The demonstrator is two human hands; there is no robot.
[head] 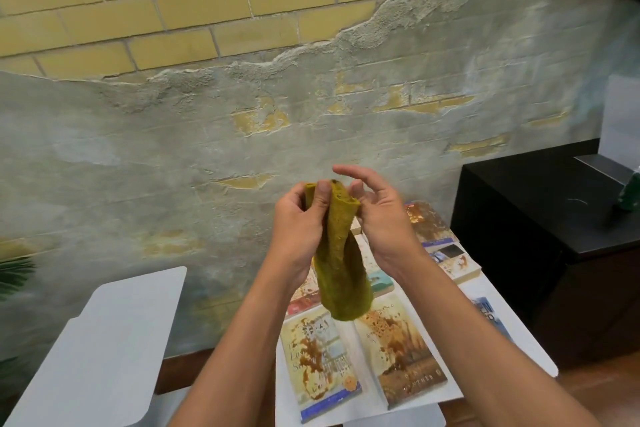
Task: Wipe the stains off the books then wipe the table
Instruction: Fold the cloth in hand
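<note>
A yellow-green cloth (341,274) hangs folded in the air above the white table (516,333). My left hand (299,218) grips its top edge, thumb pressed on the front. My right hand (379,211) holds the same top edge from the right, with the index finger lifted free. Below lie several books: a pale one with brown stains (318,364) at the front, a tan one with brown stains (401,354) beside it, and more stained books (429,222) toward the wall, partly hidden by the cloth and my hands.
A white chair (104,340) stands left of the table. A black cabinet (540,204) sits at the right against the wall, with a green object (630,194) on top. A plant's leaves (14,274) show at the far left edge.
</note>
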